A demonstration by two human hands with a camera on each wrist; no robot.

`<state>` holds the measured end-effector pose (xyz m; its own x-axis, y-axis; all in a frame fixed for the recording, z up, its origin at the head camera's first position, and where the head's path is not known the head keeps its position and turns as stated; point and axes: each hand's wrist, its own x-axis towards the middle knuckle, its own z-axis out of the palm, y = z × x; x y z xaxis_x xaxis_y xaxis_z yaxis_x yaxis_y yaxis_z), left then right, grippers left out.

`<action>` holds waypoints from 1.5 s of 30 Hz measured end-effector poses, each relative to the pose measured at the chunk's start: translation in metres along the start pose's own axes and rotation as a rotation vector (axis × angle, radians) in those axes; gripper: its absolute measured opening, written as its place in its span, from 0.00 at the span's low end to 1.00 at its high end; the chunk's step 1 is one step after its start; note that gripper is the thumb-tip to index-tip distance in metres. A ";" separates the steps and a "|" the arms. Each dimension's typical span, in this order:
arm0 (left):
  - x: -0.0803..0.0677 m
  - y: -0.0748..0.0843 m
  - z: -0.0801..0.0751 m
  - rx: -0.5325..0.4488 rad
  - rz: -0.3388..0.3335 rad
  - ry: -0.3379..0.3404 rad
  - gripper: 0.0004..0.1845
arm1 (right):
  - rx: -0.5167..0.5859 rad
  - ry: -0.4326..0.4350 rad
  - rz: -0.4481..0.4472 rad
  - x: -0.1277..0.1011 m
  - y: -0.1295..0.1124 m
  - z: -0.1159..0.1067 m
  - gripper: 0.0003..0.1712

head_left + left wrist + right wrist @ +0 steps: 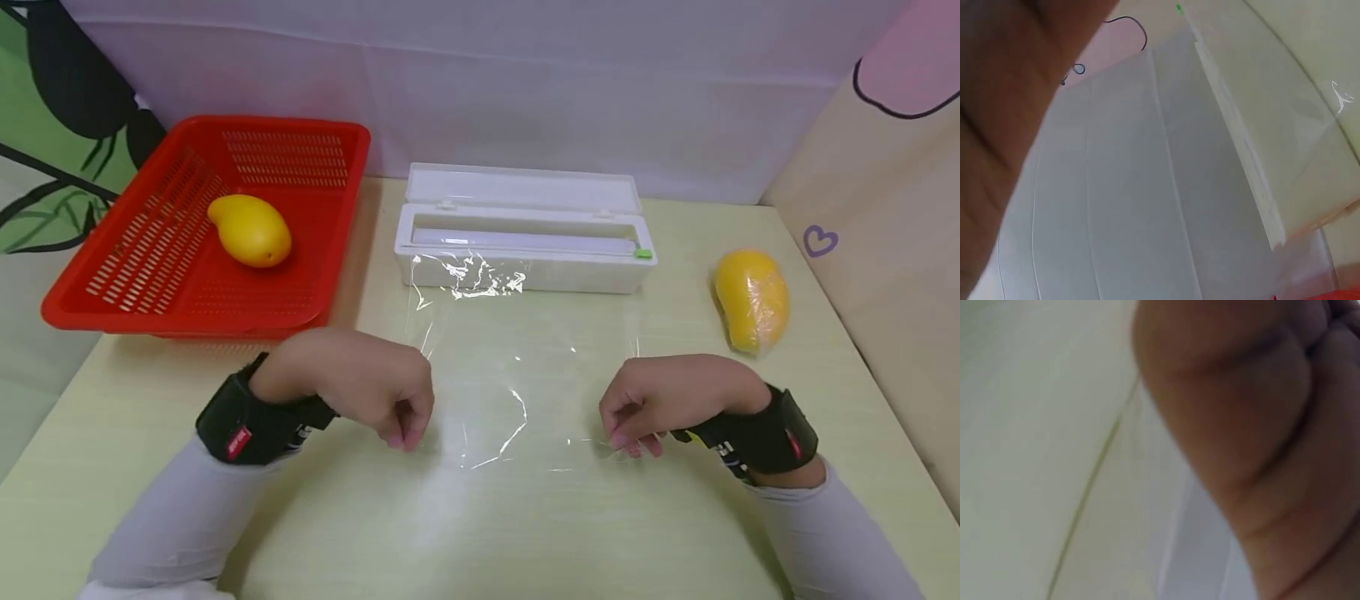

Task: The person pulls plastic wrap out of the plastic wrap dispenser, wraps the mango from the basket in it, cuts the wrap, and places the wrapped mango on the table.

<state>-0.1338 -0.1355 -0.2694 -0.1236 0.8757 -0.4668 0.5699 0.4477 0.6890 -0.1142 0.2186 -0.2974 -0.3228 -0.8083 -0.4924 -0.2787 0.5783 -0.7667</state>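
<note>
Left hand: the left hand (352, 385) has curled fingers pinching the near left corner of the plastic wrap (517, 367).
Right hand: the right hand (667, 398) pinches the near right corner.
Plastic wrap: stretched flat over the bench (525, 533), running from the white dispenser box (522, 229).
Fruit: one mango (250, 230) lies in the red basket (300, 275); a wrapped mango (751, 300) lies at the right.

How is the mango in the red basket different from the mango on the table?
The mango in the basket is bare and smooth; the mango on the table looks wrapped in clear film. The first lies in the red basket at the left, the second at the right. Both are yellow.
</note>
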 end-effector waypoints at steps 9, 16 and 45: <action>0.038 -0.006 0.020 0.018 -0.215 -0.071 0.10 | -0.010 -0.022 0.200 0.024 0.012 0.009 0.11; 0.052 -0.011 0.030 -0.088 -0.370 -0.064 0.11 | 0.045 0.004 0.283 0.027 0.014 0.010 0.10; 0.057 -0.008 0.031 0.083 -0.380 0.050 0.13 | -0.147 0.064 0.241 0.024 0.013 0.008 0.18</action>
<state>-0.1202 -0.0949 -0.3182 -0.3768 0.6591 -0.6509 0.5392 0.7274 0.4244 -0.1186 0.2052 -0.3225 -0.4504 -0.6395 -0.6230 -0.3132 0.7666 -0.5605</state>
